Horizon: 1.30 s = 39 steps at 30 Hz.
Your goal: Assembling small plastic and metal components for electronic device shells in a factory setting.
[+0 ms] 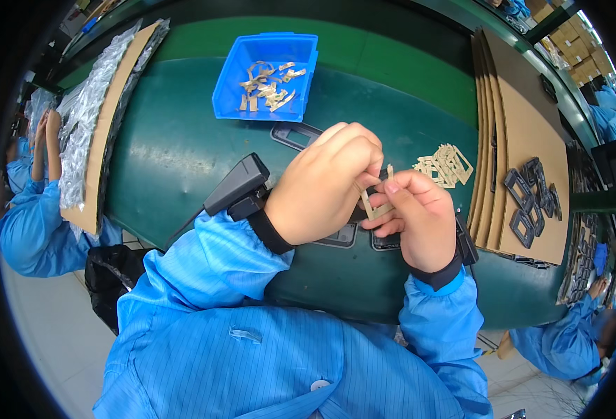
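Note:
My left hand point(325, 183) and my right hand point(420, 216) meet above the green table point(182, 146). Together they pinch a thin tan frame-shaped piece point(376, 208), whose strip sticks up between my fingertips. A small dark part sits behind it in my fingers and is mostly hidden. Under my hands lie dark rectangular frame parts point(339, 237); another dark frame point(295, 134) lies beyond my left hand. A pile of tan frame pieces point(446, 165) rests just beyond my right hand. On my left wrist sits a black device on a strap point(242, 185).
A blue bin point(266, 73) with tan scraps stands at the back. Cardboard sheets point(524, 119) at the right carry several dark frames point(531, 199). Cardboard with plastic wrap point(95, 105) lies at the left. Other people in blue coats work at the left point(32, 209) and lower right point(566, 342).

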Tool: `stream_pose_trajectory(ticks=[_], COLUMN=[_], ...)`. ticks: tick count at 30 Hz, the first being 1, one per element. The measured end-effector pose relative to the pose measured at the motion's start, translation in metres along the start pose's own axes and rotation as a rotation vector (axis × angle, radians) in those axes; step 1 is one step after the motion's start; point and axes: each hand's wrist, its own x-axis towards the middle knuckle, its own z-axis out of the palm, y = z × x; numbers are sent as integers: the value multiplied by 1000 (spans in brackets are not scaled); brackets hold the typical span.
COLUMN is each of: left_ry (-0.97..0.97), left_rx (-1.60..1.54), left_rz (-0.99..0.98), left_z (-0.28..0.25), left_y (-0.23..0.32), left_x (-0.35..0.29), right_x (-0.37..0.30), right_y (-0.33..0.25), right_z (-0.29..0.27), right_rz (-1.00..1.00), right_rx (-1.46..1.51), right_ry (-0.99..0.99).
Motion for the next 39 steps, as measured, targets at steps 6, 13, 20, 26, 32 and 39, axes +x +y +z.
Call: stream_pose_trajectory(ticks=[6, 13, 20, 26, 32, 39], left_ry=[101, 21, 139, 75, 33, -3], left_rx=[-490, 107, 47, 59, 90, 47], left_rz=[-68, 25, 51, 152, 140, 60], left_z=[-3, 1, -3, -4, 1, 8], left_y=[5, -1, 7, 5, 2, 1], left_x=[-6, 0, 0, 1, -1, -2], right_x=[9, 9, 6, 8, 6, 8], right_y=[7, 12, 9, 14, 14, 17], right_z=[-19, -2, -1, -4, -2, -2], right_rz=[25, -172, -190, -264, -300, -264], right_rx=[320, 273, 102, 118, 74, 79], right_ry=[-191, 52, 162, 122, 52, 36])
